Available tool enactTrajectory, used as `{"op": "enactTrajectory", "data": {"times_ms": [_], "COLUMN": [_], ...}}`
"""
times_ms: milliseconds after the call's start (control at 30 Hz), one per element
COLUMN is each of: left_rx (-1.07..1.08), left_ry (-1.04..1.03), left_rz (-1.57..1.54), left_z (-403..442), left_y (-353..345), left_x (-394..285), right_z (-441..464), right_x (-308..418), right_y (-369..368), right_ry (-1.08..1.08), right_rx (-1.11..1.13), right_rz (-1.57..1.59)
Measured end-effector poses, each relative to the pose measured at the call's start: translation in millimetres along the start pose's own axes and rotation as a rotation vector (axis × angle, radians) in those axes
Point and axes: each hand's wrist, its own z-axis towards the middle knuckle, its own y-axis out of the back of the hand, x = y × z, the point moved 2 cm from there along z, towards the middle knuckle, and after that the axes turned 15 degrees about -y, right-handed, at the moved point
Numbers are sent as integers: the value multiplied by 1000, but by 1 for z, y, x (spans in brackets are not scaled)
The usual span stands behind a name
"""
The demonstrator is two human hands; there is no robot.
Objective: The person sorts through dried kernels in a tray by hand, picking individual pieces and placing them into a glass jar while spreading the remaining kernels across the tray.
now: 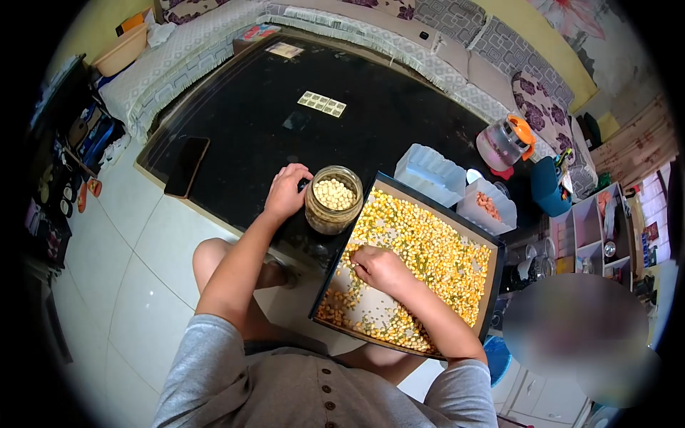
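Yellow kernels [421, 235] lie spread, likely for visibility; right hand [382, 269] among them, left hand [287, 192] beside the jar [330, 220], whether gripping I cannot tell.

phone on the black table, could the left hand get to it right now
Probably yes: the left hand seems within reach of the phone, with only black tabletop visible between them.

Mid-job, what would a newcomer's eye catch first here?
Likely the wide tray of mostly yellow kernels, just right of centre, with the right hand over it. Next, the glass jar of pale pieces beside the left hand. Farther back, the orange-topped jug near the sofa.
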Motion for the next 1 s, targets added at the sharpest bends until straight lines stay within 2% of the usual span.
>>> {"op": "enactTrajectory", "data": {"times_ms": [200, 300, 400, 600, 767, 833, 1000], "left_rx": [5, -3, -11, -2, 13, 22, 15], "left_ry": [18, 6, -6, -9, 20, 25, 20], "left_rz": [-6, -4, -7, -2, 2, 3, -4], "left_z": [0, 0, -1, 0, 1, 1, -1], "left_y": [0, 0, -1, 0, 2, 1, 0], "left_x": [-1, -1, 0, 0, -4, -3, -2], "right_z": [-4, 0, 13, 58, 76, 65, 31], "right_x": [-6, -3, 7, 53, 57, 53, 18], "right_y": [6, 25, 57, 107, 100, 101, 65], "right_ry": [-29, -147, -166, -29, 16, 23, -98], "right_rx": [-37, -73, -243, -392, -350, -468, -363], "right_rz": [-56, 58, 121, 236, 205, 174, 120]}}
